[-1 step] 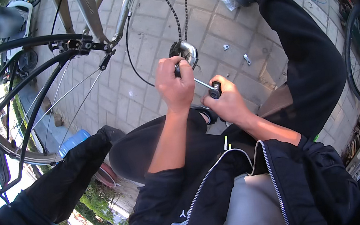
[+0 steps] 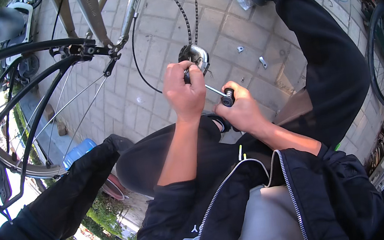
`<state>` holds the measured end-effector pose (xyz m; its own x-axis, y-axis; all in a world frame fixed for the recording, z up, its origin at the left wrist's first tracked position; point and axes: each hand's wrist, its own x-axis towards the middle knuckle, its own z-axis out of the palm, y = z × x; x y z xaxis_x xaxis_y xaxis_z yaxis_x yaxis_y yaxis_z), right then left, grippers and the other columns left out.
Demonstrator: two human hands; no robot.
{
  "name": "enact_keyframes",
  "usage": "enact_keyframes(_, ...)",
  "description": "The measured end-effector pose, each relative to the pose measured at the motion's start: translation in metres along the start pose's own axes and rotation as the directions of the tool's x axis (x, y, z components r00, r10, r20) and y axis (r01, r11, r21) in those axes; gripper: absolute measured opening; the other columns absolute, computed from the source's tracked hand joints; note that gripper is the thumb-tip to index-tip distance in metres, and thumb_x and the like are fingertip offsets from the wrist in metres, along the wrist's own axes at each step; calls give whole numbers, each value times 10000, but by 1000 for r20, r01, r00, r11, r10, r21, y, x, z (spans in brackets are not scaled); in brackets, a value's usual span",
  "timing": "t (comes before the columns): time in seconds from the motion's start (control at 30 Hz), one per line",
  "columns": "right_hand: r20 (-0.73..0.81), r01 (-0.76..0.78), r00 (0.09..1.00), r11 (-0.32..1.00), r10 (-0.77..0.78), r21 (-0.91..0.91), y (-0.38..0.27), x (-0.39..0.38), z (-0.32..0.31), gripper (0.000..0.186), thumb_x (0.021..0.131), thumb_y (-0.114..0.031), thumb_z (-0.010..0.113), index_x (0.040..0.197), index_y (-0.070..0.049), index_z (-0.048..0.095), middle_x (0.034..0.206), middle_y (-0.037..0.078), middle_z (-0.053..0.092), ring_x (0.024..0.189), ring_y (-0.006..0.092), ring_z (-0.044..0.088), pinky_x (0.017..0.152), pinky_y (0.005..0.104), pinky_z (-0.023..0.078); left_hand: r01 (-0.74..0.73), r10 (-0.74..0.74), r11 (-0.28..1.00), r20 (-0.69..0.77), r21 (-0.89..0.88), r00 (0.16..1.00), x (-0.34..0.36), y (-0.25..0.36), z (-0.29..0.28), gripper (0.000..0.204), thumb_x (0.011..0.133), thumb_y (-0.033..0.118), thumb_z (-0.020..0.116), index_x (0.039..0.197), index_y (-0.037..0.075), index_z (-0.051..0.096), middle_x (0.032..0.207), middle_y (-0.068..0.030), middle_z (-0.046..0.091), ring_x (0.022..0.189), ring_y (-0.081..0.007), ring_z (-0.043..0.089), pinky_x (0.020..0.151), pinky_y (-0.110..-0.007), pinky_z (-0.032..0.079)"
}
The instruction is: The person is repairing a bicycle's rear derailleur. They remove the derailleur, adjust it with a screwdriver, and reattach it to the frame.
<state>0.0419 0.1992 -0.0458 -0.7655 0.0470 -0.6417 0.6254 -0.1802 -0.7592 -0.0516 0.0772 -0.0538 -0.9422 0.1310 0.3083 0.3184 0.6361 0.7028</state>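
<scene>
In my closed left hand [image 2: 183,92] is a bicycle rear derailleur [image 2: 200,58], silver and black, hanging from the chain [image 2: 185,19]. The fingers cover its lower part. My right hand [image 2: 243,109] is wrapped round the handle of a black-handled tool with a thin metal shaft [image 2: 216,90]. That shaft runs up and left toward the derailleur; its tip is hidden behind my left hand. A black cable [image 2: 138,60] loops down to the left of the derailleur and passes behind my left hand.
A bicycle frame [image 2: 90,13] and wheel [image 2: 41,170] fill the left side. Small metal parts [image 2: 263,62] lie on the paving right of the derailleur. Another person's leg [image 2: 80,180] reaches in at lower left, near a blue container [image 2: 79,151]. Another wheel [image 2: 379,60] stands far right.
The bicycle, the derailleur and both hands sit very slightly further left in the picture. Both grips look the same.
</scene>
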Motion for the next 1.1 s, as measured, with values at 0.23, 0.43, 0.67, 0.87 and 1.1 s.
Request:
enact_keyframes(0.23,98,-171,983,961,153,215,10,6,13,283,727,-19,739,897,-5,514,652,39,558,537,125,572,481,290,455,52,-55,997,53,64,997,-7,-15,-2,32,819,68,656,823,38,666,751,-82,606,666,-259,573,587,-369,461)
enact_keyframes(0.43,172,-303,951,891,258,337,8,17,18,298,735,27,745,846,-37,475,651,55,559,526,141,576,474,290,455,143,-155,985,121,98,980,-5,-25,0,52,832,89,663,830,40,680,744,-81,597,669,-264,575,576,-376,456)
enact_keyframes(0.67,117,-130,989,934,96,333,11,40,14,272,744,-49,757,859,-37,511,664,23,544,518,120,552,469,280,443,111,-116,993,148,42,982,12,-20,-15,403,864,182,729,1197,-10,606,974,-129,628,849,-249,617,693,-351,521)
enact_keyframes(0.87,166,-82,986,885,5,459,0,41,12,251,767,-26,735,826,-59,493,656,27,533,480,135,542,444,292,448,282,-273,959,190,-20,943,-9,-17,-62,475,893,115,717,1306,-67,568,1094,-157,651,921,-183,634,790,-309,561)
enact_keyframes(1.1,213,-157,976,849,54,504,2,34,19,208,793,-4,685,859,-66,498,662,44,517,491,161,524,457,332,419,-118,-107,350,-165,-929,980,-41,61,-223,293,951,166,614,1158,-39,641,1076,-167,698,869,-219,674,748,-371,572)
